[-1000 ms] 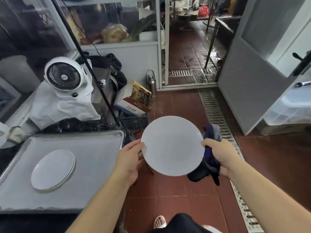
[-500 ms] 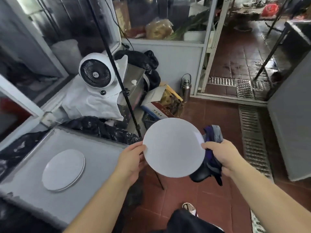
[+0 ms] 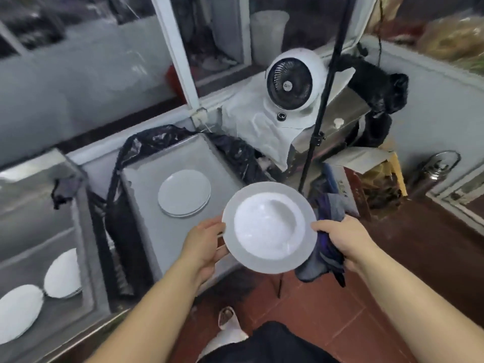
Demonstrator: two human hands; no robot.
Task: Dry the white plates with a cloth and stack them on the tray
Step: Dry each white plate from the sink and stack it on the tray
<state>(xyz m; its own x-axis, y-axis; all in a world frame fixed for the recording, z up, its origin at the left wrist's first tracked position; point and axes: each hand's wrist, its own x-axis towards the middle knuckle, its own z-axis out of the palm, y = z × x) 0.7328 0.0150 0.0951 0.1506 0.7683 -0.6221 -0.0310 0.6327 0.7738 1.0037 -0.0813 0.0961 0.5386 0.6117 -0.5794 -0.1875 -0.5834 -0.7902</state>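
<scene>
I'm looking down at a red tiled floor in a cluttered back room with glass partitions behind. At the far left, a steel basin holds 2 white plates leaning near its lower corner. Just right of it sits the tray, grey and flat, resting on black plastic sheeting, with a small stack of plates lying near its middle. My left hand grips the left rim of a white plate, fingers curled under the edge and thumb on top; the plate is held in the air, face up, just right of the tray and over the floor. My right hand pinches the plate's right rim and is also wrapped around a dark bunched cloth that hangs below the plate. Behind, a white fan stands on a draped white sheet, with a black pole crossing in front of it.
</scene>
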